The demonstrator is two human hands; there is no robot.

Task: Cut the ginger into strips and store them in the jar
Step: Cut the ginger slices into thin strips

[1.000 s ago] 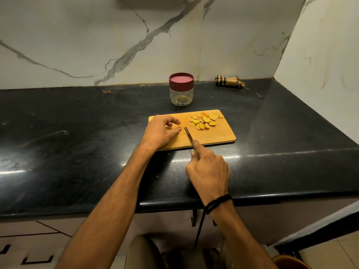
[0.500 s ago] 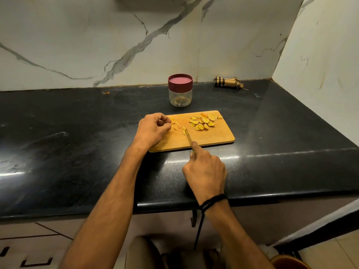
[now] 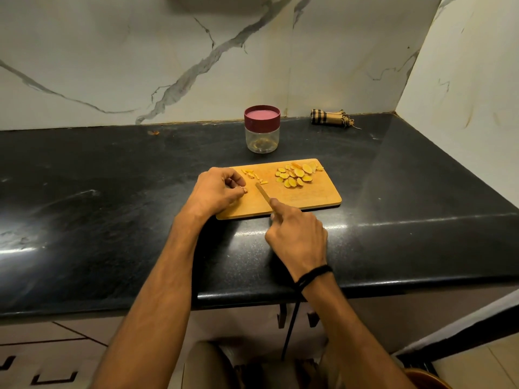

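Observation:
A wooden cutting board [image 3: 314, 196] lies on the black counter [image 3: 112, 209]. Round ginger slices [image 3: 296, 175] are heaped at its far right, and a few cut ginger strips [image 3: 252, 175] lie at its far left. My left hand [image 3: 217, 190] rests on the board's left end, fingers curled, pinching a small ginger piece [image 3: 245, 190] at the fingertips. My right hand [image 3: 296, 237] grips a knife [image 3: 262, 192], its forefinger along the blade's back; the blade lies over the board just right of my left fingertips. Behind the board stands a clear jar [image 3: 262, 130] with a maroon lid on.
A rolled checked cloth [image 3: 331, 118] lies at the back right by the marble wall. The counter's front edge runs below my forearms. A side wall closes off the right end of the counter.
My left hand drew back toward the board's near left, leaving cut strips at the far left. The knife and my right hand shifted slightly left and nearer.

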